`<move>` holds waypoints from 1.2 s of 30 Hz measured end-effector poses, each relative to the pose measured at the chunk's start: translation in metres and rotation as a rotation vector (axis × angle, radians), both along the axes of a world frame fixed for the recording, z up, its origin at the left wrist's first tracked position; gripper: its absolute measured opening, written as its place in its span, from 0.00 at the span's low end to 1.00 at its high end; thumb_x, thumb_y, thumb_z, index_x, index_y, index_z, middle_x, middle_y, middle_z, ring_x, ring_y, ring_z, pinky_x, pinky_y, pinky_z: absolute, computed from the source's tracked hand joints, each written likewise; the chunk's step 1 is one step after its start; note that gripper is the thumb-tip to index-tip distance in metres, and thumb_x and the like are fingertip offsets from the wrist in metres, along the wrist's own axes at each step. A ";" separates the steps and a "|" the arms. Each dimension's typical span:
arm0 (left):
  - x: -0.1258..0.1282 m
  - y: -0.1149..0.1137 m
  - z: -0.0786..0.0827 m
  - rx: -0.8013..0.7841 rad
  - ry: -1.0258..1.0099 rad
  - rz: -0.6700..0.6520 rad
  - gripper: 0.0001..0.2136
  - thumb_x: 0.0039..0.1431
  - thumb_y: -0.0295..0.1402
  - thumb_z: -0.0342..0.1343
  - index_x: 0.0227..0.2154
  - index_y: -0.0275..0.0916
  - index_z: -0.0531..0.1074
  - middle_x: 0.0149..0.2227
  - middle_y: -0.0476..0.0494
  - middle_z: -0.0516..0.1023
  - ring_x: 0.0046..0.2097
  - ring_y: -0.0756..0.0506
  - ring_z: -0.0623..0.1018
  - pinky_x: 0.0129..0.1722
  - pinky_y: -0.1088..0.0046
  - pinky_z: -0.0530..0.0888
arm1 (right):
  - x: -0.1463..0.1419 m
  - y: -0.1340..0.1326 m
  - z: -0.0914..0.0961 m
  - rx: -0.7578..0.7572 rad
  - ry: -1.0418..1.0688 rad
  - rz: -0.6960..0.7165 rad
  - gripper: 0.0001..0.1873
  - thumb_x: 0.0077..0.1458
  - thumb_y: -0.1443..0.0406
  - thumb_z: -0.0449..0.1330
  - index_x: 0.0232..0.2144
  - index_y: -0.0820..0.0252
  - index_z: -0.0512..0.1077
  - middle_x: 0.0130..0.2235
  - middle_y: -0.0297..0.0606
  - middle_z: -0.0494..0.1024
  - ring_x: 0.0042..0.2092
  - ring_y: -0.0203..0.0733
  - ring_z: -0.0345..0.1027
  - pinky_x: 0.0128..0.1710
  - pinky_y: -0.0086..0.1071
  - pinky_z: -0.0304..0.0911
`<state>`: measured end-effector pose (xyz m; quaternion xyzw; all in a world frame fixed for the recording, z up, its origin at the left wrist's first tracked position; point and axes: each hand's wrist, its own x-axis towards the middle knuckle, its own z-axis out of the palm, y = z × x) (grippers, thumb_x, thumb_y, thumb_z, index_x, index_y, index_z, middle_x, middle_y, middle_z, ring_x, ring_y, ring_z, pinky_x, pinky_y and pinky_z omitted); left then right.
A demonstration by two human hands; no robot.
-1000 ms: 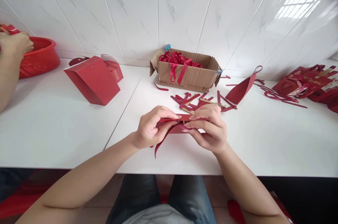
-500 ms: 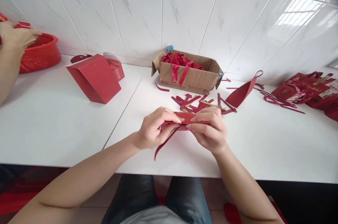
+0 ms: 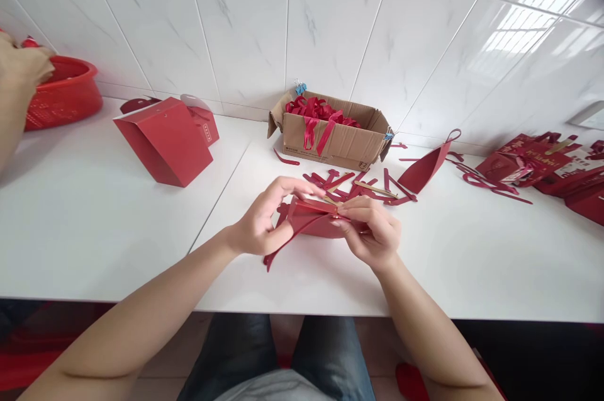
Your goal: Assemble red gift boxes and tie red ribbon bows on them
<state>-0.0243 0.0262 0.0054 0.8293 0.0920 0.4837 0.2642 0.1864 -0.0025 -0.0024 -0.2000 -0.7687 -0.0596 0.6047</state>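
Both my hands hold a small flat red paper bag (image 3: 315,222) just above the white table (image 3: 117,225). My left hand (image 3: 264,218) grips the bag's left end, fingers curled over its top edge. My right hand (image 3: 372,228) pinches the right part of the top edge. A red strap (image 3: 278,248) hangs from the bag toward the table's front edge. Loose red handle strips (image 3: 358,186) lie just behind my hands.
A cardboard box (image 3: 330,130) of red ribbons stands at the wall. A red gift bag (image 3: 167,140) lies on its side at left, a folded red bag (image 3: 427,167) and a pile of red bags (image 3: 552,165) at right. Another person's hand (image 3: 21,67) reaches a red basket (image 3: 63,96) far left.
The bag has tilted up and opened a little between my hands, and my left fingers have lifted over its top edge. The other person's hand has shifted left at the basket.
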 end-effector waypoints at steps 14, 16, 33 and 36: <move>-0.024 0.024 0.020 0.171 0.161 0.067 0.31 0.50 0.25 0.63 0.59 0.44 0.65 0.50 0.35 0.76 0.49 0.40 0.76 0.41 0.65 0.77 | 0.000 0.004 0.001 0.067 0.083 -0.127 0.10 0.53 0.73 0.62 0.36 0.57 0.69 0.28 0.35 0.73 0.28 0.38 0.68 0.25 0.33 0.69; -0.024 0.025 0.021 0.165 0.114 0.048 0.28 0.48 0.27 0.67 0.54 0.45 0.71 0.47 0.37 0.78 0.46 0.42 0.78 0.41 0.67 0.78 | 0.000 0.005 -0.001 0.074 0.094 -0.148 0.10 0.53 0.73 0.62 0.36 0.57 0.69 0.28 0.35 0.73 0.28 0.38 0.68 0.25 0.34 0.69; 0.013 0.000 0.093 0.227 -0.129 0.209 0.13 0.46 0.25 0.69 0.36 0.42 0.77 0.30 0.51 0.80 0.31 0.50 0.79 0.31 0.75 0.79 | -0.013 -0.003 -0.003 0.034 0.120 -0.057 0.10 0.51 0.73 0.63 0.35 0.58 0.69 0.29 0.36 0.74 0.29 0.37 0.68 0.25 0.32 0.67; 0.039 -0.010 0.100 0.117 -0.058 0.108 0.14 0.52 0.28 0.66 0.41 0.41 0.70 0.28 0.53 0.79 0.32 0.50 0.80 0.31 0.76 0.79 | -0.014 -0.004 -0.004 0.037 0.108 -0.058 0.10 0.51 0.74 0.63 0.35 0.58 0.69 0.29 0.36 0.74 0.29 0.38 0.69 0.26 0.32 0.67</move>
